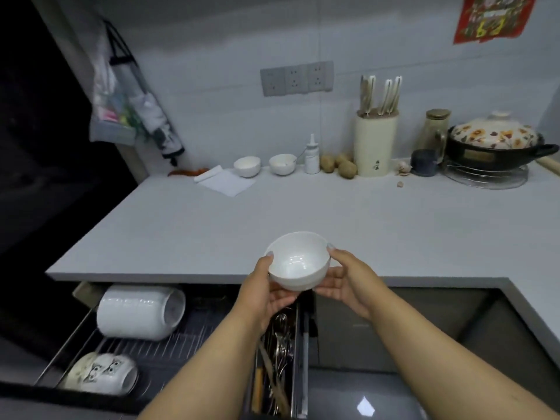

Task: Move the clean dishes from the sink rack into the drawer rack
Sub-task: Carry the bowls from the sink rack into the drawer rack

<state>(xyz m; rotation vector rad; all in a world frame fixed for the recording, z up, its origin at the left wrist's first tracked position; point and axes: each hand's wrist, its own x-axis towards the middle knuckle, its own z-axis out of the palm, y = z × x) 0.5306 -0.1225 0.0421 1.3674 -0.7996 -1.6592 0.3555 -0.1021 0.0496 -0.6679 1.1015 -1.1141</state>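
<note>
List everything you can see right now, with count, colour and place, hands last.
bowl: 1, white, held above the counter edge
stack of bowls: 1, white, on its side in the drawer rack, far end
owl bowl: 1, white with dark pattern, rack near end
cutlery: several, metal, drawer's right compartment
small bowls: 2, white, back of counter
bottle: 1, white, beside them
potatoes: about 3, brown
knife block: 1, cream
jar: 1, glass
pot: 1, black, floral lid, on wire stand
sockets: 3, grey, wall
hands: left and right, both gripping the bowl
</note>
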